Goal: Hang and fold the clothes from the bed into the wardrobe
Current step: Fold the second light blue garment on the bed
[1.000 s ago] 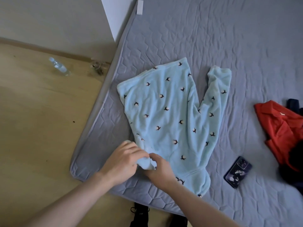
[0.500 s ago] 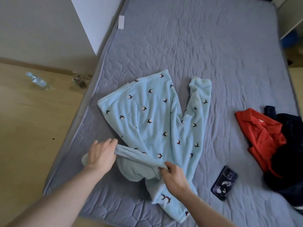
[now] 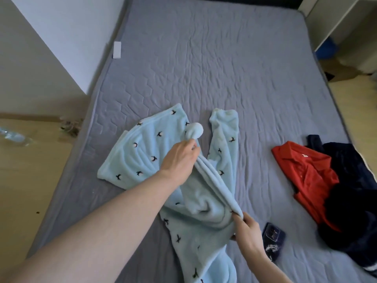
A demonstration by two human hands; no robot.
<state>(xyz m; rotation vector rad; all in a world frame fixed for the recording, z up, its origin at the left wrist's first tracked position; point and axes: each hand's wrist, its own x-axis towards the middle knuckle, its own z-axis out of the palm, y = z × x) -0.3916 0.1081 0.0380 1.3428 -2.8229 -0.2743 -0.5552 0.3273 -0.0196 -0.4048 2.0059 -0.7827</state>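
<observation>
Now | both hands pinch blue fleece (image 3: 140,158) | left (image 3: 179,158) far, right (image 3: 247,233) near

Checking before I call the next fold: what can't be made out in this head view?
- Light blue garment: near end cut off by the bottom edge.
- Left hand: fingertips hidden in the gathered sleeve.
- Phone: partly hidden by the right hand.
- Dark clothing: cut off by the right edge.

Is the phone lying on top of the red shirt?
No. The phone lies on the grey mattress cover beside the right hand, apart from the red shirt.
</observation>
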